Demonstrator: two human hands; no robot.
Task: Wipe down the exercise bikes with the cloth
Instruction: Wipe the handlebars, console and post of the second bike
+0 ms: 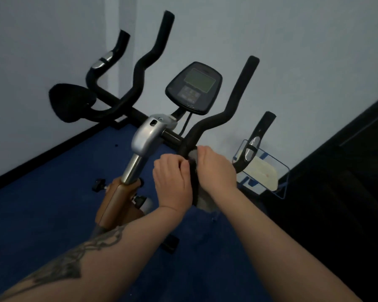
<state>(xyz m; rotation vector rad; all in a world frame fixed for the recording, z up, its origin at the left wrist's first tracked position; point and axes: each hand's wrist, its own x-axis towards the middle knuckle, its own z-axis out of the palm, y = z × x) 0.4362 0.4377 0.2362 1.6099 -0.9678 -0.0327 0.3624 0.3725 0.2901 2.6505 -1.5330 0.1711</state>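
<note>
Both forearms reach forward: my left hand (171,179) and right hand (214,168) are clamped together around the crumpled grey cloth (202,200), wrapping it on the black foam handlebar (218,118) of the exercise bike, below its dark oval console (193,88).

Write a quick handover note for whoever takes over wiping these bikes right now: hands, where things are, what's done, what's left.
Left hand: closed on the cloth beside the right handlebar.
Right hand: wrapped around the cloth at the low bend of that bar, near the centre stem.
Cloth: grey, bunched round the bar, its tail hanging below the hands.
Done: cannot tell from this view which parts are already wiped.
Left: likely the rest of this bar up to its tip, the left handlebar, the console, the side grip with the metal sensor, the saddle.
</note>
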